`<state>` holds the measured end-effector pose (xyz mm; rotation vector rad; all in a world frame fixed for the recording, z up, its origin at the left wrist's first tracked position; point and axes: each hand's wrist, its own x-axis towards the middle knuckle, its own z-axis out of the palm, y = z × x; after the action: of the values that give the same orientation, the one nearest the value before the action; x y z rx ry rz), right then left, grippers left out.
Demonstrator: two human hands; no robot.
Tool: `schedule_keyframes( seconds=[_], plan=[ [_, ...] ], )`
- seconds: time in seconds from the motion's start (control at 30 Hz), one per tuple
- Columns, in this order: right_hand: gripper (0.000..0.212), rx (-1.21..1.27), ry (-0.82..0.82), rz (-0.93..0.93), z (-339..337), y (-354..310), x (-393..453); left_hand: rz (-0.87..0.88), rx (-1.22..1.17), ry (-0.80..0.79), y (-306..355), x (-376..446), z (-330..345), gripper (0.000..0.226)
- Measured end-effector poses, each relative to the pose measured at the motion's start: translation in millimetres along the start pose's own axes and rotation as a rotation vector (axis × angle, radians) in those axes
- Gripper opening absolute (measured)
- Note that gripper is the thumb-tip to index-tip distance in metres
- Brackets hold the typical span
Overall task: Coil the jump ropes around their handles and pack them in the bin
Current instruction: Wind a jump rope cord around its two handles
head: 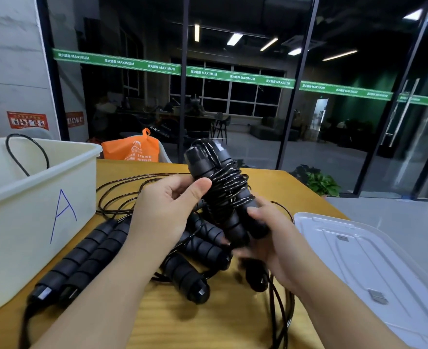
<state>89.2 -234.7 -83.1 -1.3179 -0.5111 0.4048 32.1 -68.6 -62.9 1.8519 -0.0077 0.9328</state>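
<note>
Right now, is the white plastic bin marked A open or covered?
Open. The white plastic bin marked A has no lid on; the clear plastic lid lies on the wooden table.

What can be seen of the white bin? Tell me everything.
The white bin stands on the wooden table at the left. It looks like plastic, open-topped, with a rim and a blue letter A drawn on its side. A black rope loops above its rim. Neither hand touches it.
</note>
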Motion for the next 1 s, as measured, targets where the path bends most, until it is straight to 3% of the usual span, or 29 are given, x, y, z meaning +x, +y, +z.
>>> schedule_keyframes(
  seconds=[0.07, 0.2, 0.33, 0.43, 0.53, 0.6, 0.7, 0.83, 1.0],
  plan=[
    [0.069, -0.372, 0.153, -0.196, 5.5, 1.9, -2.2, -0.009, 0.053, 0.064, -1.4, -1.3, 3.3, 0.011],
    [0.103, -0.749, 0.081, -0.302, 12.1, 14.1, -4.3, 0.038, 0.093, 0.026, -1.5, -12.6, 18.5, 0.011],
    [0.103, -0.788, 0.205, -0.351, 7.7, 17.2, -2.3, 0.101, 0.132, -0.152, -8.0, -8.2, 15.2, 0.018],
    [0.104, -0.737, 0.252, -0.342, 1.1, 12.0, -2.0, 0.193, 0.293, -0.293, -16.5, -2.3, 5.8, 0.043],
    [0.101, -0.776, 0.215, -0.305, -0.2, 9.4, -3.6, 0.283, 0.42, -0.212, -25.9, 2.3, 2.5, 0.042],
    [0.097, -0.797, 0.205, -0.281, 0.0, 9.5, -3.2, 0.226, 0.411, -0.094, -29.1, 4.1, 2.3, 0.036],
    [0.094, -0.809, 0.228, -0.274, -2.2, 10.4, -0.9, -0.002, 0.242, 0.04, -25.7, 3.7, 5.6, 0.065],
    [0.09, -0.836, 0.284, -0.291, -5.6, 10.8, 1.5, -0.336, -0.369, 0.012, -16.2, 0.2, 18.3, 0.102],
    [0.089, -0.914, 0.325, -0.288, -5.6, 13.3, 1.6, -0.466, -0.882, 0.063, -9.9, -5.4, 33.4, 0.102]
  ],
)
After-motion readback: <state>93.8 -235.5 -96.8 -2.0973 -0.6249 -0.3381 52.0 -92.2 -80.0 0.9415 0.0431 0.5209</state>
